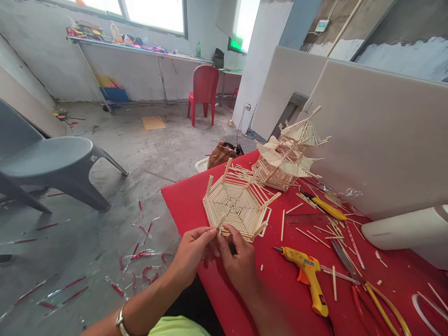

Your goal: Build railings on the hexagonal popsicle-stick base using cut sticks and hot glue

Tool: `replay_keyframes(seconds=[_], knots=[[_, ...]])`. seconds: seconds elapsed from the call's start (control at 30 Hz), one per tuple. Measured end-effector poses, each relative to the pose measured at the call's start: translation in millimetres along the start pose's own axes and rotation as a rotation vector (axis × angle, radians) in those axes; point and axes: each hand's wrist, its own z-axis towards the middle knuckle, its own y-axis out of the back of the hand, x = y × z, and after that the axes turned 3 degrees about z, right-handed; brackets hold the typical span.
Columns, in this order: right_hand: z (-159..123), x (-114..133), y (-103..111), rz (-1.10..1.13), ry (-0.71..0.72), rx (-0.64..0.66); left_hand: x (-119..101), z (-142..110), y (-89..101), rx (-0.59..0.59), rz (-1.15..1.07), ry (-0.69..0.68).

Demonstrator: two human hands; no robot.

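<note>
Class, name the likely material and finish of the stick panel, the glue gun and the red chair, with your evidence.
Stick panel: probably bare wood or bamboo; pale, matt, slender sticks.
Glue gun: body likely smooth yellow plastic; moulded-looking casing.
Red chair: probably plastic; uniform colour, seemingly one moulded piece.

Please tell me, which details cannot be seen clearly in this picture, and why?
All in the head view:
Lower end of the held stick: covered by the left hand and right hand.
Underside of the stick panel: it faces away.
Cord of the glue gun: cut off by the bottom edge.
Print on the white roll: too small.
</note>
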Motion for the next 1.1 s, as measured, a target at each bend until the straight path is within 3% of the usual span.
replay_keyframes(seconds=[1.1], knots=[[-2.0,-2.0,-1.7,0.004,-0.002,-0.003,-0.4,0.8,0.0,-0.007,-0.01,0.011]])
